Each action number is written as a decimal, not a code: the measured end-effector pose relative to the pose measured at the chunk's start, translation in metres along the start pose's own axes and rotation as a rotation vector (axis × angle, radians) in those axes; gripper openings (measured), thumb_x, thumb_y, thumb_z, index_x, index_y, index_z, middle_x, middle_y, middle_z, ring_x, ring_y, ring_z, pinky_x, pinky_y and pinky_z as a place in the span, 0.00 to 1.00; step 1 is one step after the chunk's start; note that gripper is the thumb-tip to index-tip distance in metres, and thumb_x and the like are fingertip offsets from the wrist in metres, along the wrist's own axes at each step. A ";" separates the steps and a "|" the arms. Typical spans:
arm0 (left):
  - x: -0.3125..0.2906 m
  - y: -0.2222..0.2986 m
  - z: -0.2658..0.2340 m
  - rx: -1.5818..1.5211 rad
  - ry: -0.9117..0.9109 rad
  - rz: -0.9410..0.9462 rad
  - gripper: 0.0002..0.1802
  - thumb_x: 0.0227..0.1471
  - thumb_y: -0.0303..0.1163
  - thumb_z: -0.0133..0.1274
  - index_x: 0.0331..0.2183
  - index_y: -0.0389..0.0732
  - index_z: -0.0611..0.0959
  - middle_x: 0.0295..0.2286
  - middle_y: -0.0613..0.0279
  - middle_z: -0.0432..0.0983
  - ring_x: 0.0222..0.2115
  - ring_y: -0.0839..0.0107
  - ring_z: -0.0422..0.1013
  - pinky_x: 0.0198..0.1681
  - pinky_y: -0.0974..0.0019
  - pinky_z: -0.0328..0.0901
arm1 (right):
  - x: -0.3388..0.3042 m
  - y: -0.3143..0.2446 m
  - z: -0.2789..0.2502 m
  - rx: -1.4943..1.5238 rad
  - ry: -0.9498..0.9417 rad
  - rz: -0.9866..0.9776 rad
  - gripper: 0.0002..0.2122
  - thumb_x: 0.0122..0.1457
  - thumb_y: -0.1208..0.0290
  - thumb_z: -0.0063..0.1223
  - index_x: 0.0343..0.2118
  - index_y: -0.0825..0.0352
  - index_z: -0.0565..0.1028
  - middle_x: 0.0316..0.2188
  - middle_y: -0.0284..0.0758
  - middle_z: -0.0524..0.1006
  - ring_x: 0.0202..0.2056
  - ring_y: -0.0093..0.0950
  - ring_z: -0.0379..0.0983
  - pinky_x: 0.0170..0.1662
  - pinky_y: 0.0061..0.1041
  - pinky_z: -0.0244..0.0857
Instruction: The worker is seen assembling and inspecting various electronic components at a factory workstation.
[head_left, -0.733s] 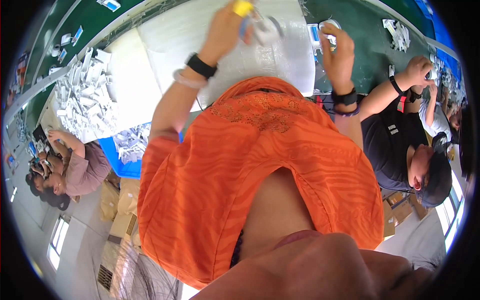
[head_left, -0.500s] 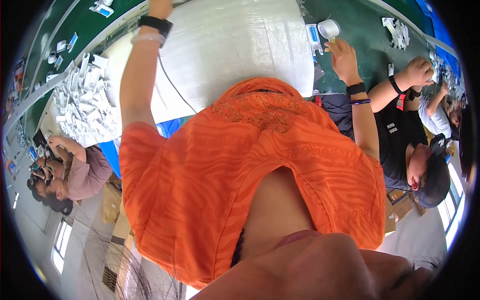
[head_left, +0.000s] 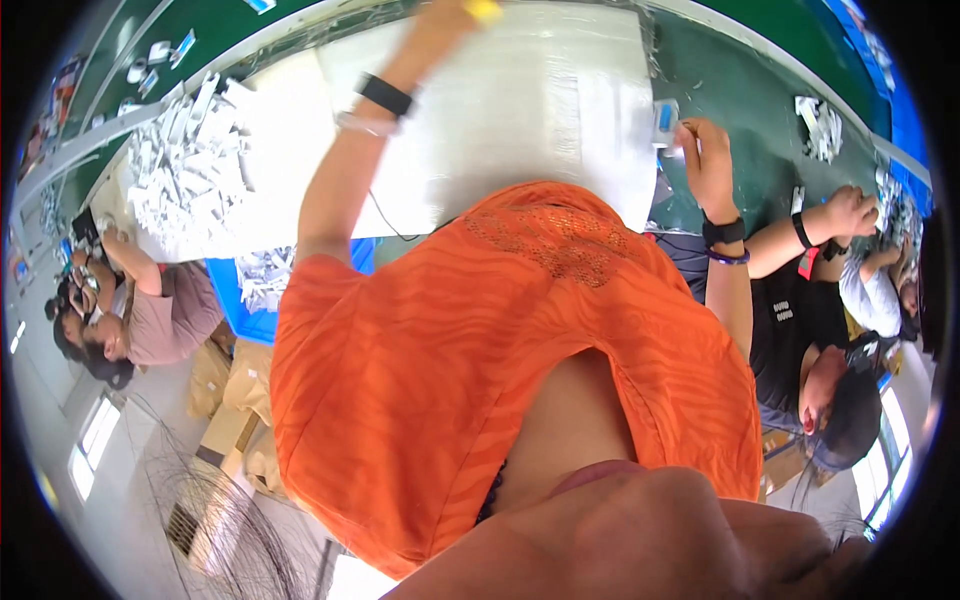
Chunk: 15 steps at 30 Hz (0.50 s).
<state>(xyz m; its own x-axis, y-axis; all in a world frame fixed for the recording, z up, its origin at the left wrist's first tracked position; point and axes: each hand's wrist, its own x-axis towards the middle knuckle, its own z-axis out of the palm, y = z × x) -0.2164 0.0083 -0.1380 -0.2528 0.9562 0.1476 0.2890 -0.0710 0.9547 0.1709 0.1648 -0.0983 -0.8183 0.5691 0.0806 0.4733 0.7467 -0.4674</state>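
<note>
My left hand (head_left: 438, 35) reaches over the far part of the white wrapped sheet (head_left: 500, 110). Its fingertips run out of the top of the picture, and something yellow (head_left: 483, 10) shows at them; whether it is held cannot be told. To the right of the sheet, my right hand (head_left: 710, 165) has its fingers bent and drawn together. Against its fingertips is a small whitish blur, too unclear to name. A white plastic part with a blue face (head_left: 664, 120) lies beside those fingertips, on the green table (head_left: 740, 110).
A heap of white plastic parts (head_left: 190, 170) covers the left of the work surface. Below it stands a blue bin (head_left: 240, 310) with more parts. Another pile (head_left: 820, 130) lies at the right. Co-workers sit close on both sides, one in black (head_left: 800, 310) near my right arm.
The view has shifted. My left hand has moved right across the sheet. My right hand's fingers have come down beside the blue-faced part, and the white round part seen there before no longer shows.
</note>
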 end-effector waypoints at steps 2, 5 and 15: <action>-0.034 0.035 0.066 -0.196 -0.128 -0.111 0.25 0.54 0.32 0.52 0.54 0.41 0.71 0.50 0.61 0.70 0.50 0.66 0.67 0.56 0.64 0.59 | 0.011 -0.044 -0.008 0.466 -0.158 0.160 0.06 0.62 0.72 0.48 0.37 0.69 0.73 0.24 0.34 0.75 0.28 0.24 0.70 0.35 0.23 0.64; -0.041 0.096 0.109 0.013 -0.216 0.212 0.34 0.44 0.38 0.61 0.53 0.41 0.71 0.52 0.51 0.66 0.51 0.59 0.65 0.53 0.60 0.61 | 0.014 -0.088 -0.012 0.927 -0.242 0.200 0.07 0.63 0.71 0.47 0.34 0.69 0.73 0.27 0.31 0.75 0.26 0.17 0.68 0.31 0.17 0.64; -0.061 0.126 0.094 -0.078 -0.464 0.024 0.35 0.45 0.38 0.61 0.55 0.44 0.70 0.45 0.51 0.73 0.45 0.56 0.70 0.47 0.61 0.65 | 0.011 -0.128 -0.051 0.781 -0.415 -0.269 0.09 0.59 0.73 0.53 0.41 0.69 0.79 0.25 0.31 0.74 0.28 0.17 0.67 0.30 0.17 0.60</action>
<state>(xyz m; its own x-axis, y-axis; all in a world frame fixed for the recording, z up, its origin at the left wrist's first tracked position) -0.0782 -0.0322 -0.0505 0.1975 0.9787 0.0556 0.2149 -0.0986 0.9717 0.1177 0.0925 0.0072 -0.9915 0.1285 0.0214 0.0191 0.3061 -0.9518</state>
